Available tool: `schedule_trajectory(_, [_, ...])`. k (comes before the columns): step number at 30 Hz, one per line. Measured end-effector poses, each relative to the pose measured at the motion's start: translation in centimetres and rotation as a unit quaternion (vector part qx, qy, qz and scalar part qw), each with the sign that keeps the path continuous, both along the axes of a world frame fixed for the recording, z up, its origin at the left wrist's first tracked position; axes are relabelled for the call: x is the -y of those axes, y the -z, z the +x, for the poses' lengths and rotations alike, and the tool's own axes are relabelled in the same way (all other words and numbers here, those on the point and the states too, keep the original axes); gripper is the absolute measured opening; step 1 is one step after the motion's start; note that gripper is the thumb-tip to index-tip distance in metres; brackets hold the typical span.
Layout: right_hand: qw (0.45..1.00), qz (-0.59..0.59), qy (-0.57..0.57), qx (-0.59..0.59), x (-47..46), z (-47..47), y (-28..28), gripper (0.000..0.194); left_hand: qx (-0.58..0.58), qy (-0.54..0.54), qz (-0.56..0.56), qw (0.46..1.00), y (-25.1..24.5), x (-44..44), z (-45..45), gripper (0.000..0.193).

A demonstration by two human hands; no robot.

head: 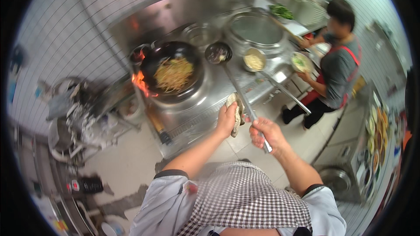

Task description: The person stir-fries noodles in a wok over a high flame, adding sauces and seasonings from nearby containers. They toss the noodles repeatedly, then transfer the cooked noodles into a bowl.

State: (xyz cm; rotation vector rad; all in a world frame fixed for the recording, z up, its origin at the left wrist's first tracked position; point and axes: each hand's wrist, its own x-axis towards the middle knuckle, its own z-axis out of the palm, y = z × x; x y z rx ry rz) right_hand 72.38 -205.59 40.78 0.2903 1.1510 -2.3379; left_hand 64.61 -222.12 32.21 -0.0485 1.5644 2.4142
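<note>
My left hand grips a folded, stained cloth in front of the steel stove's edge. My right hand is closed around the metal handle of a ladle. The dark bowl of this ladle lies over the stove top and holds a little pale food. To its left sits a black wok with stir-fried noodles or shreds. Flames rise along the wok's left rim. Right of the ladle is a long-handled scoop full of pale shreds.
A co-worker stands at the right, holding a bowl of greens. A large round pot of cloudy liquid is set in the stove. Ingredient trays line the right counter. A dark bottle lies at lower left.
</note>
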Motion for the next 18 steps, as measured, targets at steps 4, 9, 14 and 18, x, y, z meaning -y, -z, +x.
schedule_trajectory(4, [0.936,0.293,-0.151,-0.122,2.3,-11.4,1.5,0.017,0.142,-0.119,-0.068,0.980,7.0,6.6,-1.0,0.050])
schedule_trajectory(9, [0.690,0.521,-0.296,-0.406,5.2,-24.4,6.8,0.020,0.291,-0.280,0.065,0.912,10.6,10.2,-1.9,0.052])
schedule_trajectory(14, [0.552,0.613,-0.268,-0.497,6.2,-33.9,11.0,0.032,0.251,-0.380,0.257,0.852,12.5,12.9,-8.8,0.051])
schedule_trajectory(18, [0.667,0.520,-0.442,-0.298,6.5,-33.3,7.6,0.037,0.284,-0.442,0.325,0.786,7.8,11.9,-14.5,0.049])
